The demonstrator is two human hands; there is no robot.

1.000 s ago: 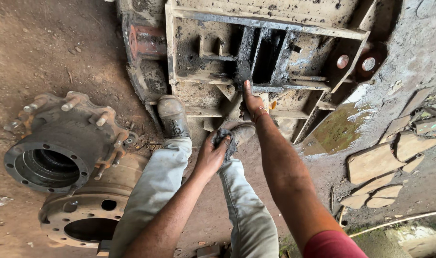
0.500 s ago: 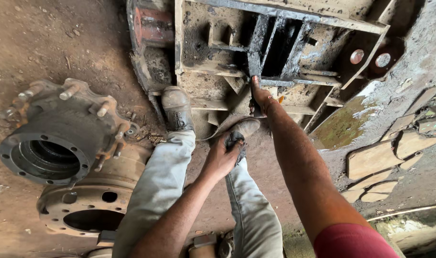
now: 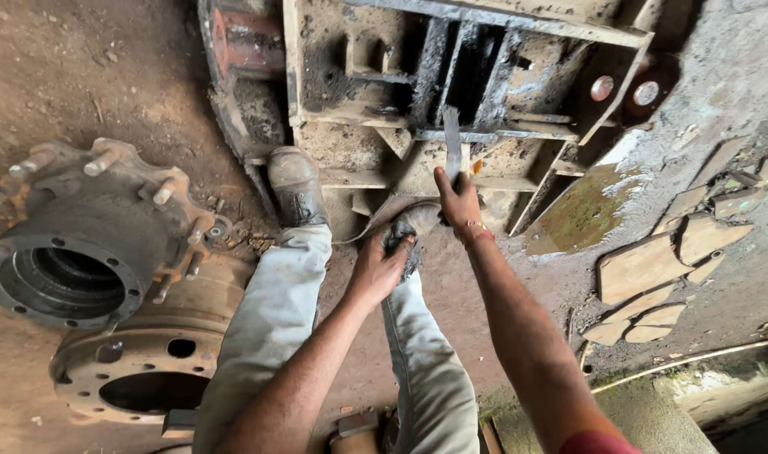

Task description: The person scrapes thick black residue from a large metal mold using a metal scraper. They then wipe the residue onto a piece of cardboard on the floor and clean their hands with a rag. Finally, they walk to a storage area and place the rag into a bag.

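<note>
My right hand (image 3: pixel 458 200) grips a flat metal bar (image 3: pixel 452 145) that stands upright against a greasy, rusted metal frame (image 3: pixel 451 92). The bar's top end reaches into the frame's dark middle slots. My left hand (image 3: pixel 382 267) is closed on a dark, dirty rag (image 3: pixel 402 244) over my right shoe (image 3: pixel 417 217). My left shoe (image 3: pixel 295 185) presses against the lower left edge of the frame. Both my legs wear pale grey trousers and stretch toward the frame.
A heavy wheel hub with studs (image 3: pixel 81 244) lies at the left on a rusty brake drum (image 3: pixel 140 361). A red cylinder (image 3: pixel 248 40) sits at the frame's top left. Broken stone slabs (image 3: pixel 653 269) lie at the right beside a mossy patch (image 3: pixel 581 214). The ground is dirt.
My right hand with the bar has moved slightly lower along the frame. My left hand stays on the rag at the shoe. The view has shifted a little.
</note>
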